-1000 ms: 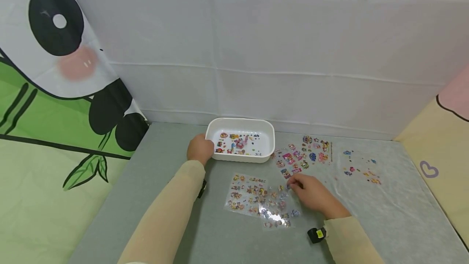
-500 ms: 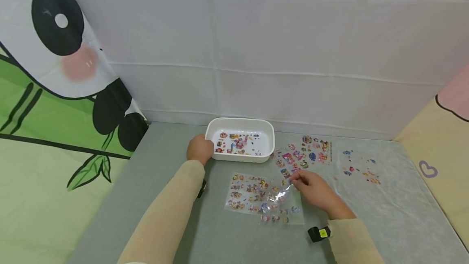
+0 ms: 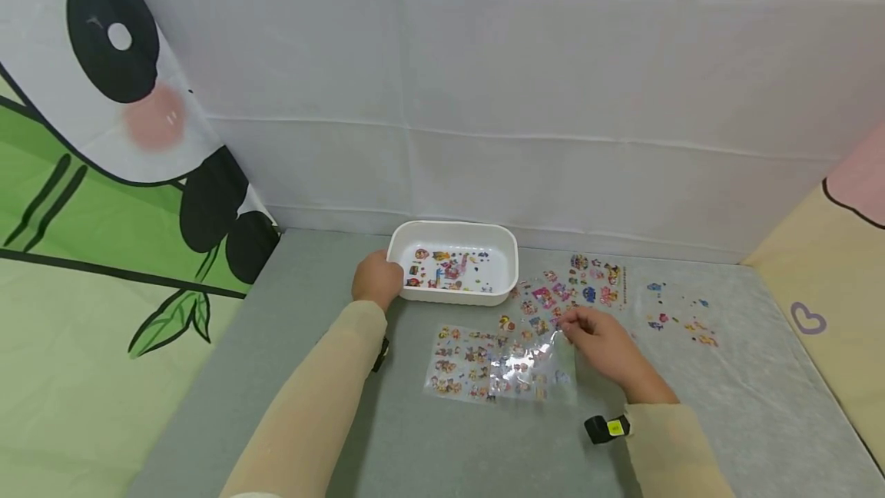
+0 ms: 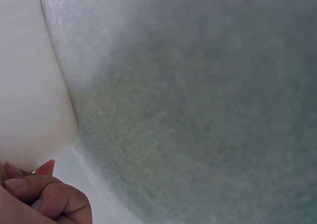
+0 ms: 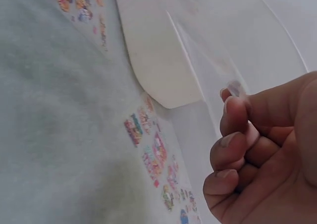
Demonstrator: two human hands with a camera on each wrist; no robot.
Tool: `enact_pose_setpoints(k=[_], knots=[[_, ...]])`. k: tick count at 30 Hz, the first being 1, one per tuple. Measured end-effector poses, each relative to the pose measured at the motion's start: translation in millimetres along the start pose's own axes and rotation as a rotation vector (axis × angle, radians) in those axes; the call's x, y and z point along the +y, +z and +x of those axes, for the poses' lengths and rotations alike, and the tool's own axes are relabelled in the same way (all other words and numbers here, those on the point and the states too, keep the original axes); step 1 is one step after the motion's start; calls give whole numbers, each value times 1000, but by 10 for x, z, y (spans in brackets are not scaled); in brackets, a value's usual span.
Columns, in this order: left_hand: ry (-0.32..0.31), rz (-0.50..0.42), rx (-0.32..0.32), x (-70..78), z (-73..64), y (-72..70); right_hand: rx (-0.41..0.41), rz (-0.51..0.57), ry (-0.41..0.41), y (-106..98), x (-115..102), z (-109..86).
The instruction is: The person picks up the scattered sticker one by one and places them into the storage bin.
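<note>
My left hand [image 3: 377,280] grips the left end of a white plastic tray [image 3: 456,299] with several colourful stickers inside; curled fingers [image 4: 62,199] show at its corner in the left wrist view. Lower right of the tray, my right hand [image 3: 601,348] pinches the upper right edge of a clear sticker sheet [image 3: 527,366] between thumb and fingertips. This sheet shines with glare and overlaps another sticker sheet [image 3: 449,367] on its left. In the right wrist view, a small bit of clear film shows at the pinching fingertips [image 5: 235,110].
A third clear sticker sheet [image 3: 594,283] lies right of the tray, close behind the right hand. Farther right are several small stickers [image 3: 681,321], whose clear backing barely shows. A white cloth wall [image 3: 484,98] rises behind the grey table [image 3: 429,452].
The right hand has moved a little up and right, raising the edge of the pinched sheet. That sheet has shifted upward, its glare with it. The left hand and tray stay put.
</note>
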State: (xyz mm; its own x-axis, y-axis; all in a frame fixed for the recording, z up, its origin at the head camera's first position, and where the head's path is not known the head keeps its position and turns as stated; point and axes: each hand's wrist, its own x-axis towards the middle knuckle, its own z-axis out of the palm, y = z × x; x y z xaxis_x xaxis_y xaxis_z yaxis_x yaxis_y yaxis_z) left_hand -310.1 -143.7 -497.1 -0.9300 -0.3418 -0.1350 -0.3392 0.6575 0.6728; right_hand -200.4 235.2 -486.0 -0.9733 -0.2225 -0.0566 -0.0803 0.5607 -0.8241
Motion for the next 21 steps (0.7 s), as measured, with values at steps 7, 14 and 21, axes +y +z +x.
enact_pose_setpoints(k=[7, 14, 21], knots=[[-8, -9, 6, -5, 25, 26, 18, 14, -23, -107, 1, 97], [0, -1, 6, 24, 15, 37, 40, 14, 29, -201, 66, 236], [-5, 4, 12, -8, 55, 52, 40, 32, 15, -236, 72, 413]])
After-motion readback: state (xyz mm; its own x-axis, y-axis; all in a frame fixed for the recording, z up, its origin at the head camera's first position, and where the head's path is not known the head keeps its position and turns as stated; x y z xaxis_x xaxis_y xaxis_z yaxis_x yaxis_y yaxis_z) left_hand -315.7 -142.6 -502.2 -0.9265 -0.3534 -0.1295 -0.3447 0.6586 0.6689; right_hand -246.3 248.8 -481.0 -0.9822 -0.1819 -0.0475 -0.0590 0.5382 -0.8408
